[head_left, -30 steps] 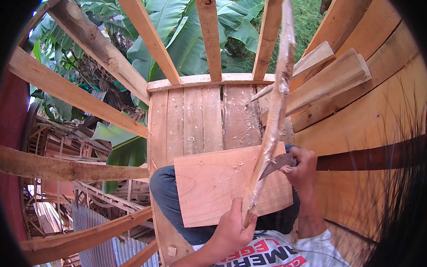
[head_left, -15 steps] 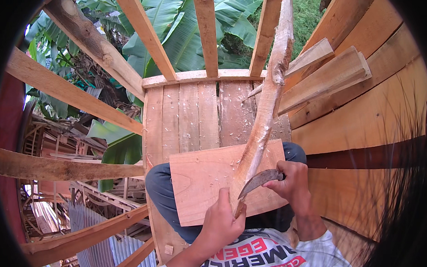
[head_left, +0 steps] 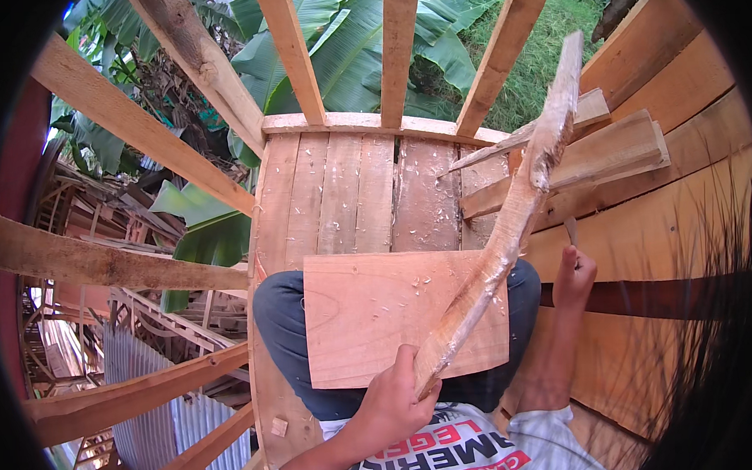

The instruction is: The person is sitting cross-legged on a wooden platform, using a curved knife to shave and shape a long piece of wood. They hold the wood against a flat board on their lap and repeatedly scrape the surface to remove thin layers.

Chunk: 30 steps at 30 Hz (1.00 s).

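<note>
Much of the knife (head_left: pixel 571 231) hides in right fingers (head_left: pixel 588 271) while left fingers (head_left: pixel 405 368) clasp a stick (head_left: pixel 512 226).

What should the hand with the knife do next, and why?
Perhaps the right hand should bring the knife over to the stick: the left hand grips its near end, the knife is apart from it, and shavings lie on the board.

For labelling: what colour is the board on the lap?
The board is pinkish tan; clearest in head view.
</note>
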### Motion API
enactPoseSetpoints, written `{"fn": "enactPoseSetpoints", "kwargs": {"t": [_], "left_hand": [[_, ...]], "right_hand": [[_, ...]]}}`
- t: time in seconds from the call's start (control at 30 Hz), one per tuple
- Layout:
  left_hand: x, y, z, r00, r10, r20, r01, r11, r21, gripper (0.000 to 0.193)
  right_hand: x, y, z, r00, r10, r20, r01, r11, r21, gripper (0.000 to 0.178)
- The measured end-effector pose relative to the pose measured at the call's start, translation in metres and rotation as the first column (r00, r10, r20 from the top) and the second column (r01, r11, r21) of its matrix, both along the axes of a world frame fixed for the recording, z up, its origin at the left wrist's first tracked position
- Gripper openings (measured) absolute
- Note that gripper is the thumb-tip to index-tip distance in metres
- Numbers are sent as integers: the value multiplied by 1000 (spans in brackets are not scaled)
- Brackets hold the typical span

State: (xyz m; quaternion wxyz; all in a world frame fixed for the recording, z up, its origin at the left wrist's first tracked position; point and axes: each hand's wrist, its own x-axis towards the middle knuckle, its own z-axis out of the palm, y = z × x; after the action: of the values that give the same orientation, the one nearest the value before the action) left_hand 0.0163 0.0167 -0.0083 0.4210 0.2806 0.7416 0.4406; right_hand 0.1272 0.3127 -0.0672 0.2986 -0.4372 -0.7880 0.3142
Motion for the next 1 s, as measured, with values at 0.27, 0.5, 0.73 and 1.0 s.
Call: {"fn": "enactPoseSetpoints", "kwargs": {"t": [0.27,0.5,0.73,1.0], "left_hand": [[-9,14,-7,1000,-9,23,9,1000,-25,34],[4,11,2,993,-20,119,20,1000,-1,35],[0,12,-5,985,-7,174,4,1000,17,37],[-1,12,-4,971,-82,223,95,994,-48,40]], "right_hand": [[-10,-89,13,896,398,199,-418,906,68,85],[-25,-60,16,947,273,170,-307,924,227,84],[-33,-67,4,945,300,129,-318,934,160,74],[-27,-45,10,979,172,105,-185,975,127,71]]}}
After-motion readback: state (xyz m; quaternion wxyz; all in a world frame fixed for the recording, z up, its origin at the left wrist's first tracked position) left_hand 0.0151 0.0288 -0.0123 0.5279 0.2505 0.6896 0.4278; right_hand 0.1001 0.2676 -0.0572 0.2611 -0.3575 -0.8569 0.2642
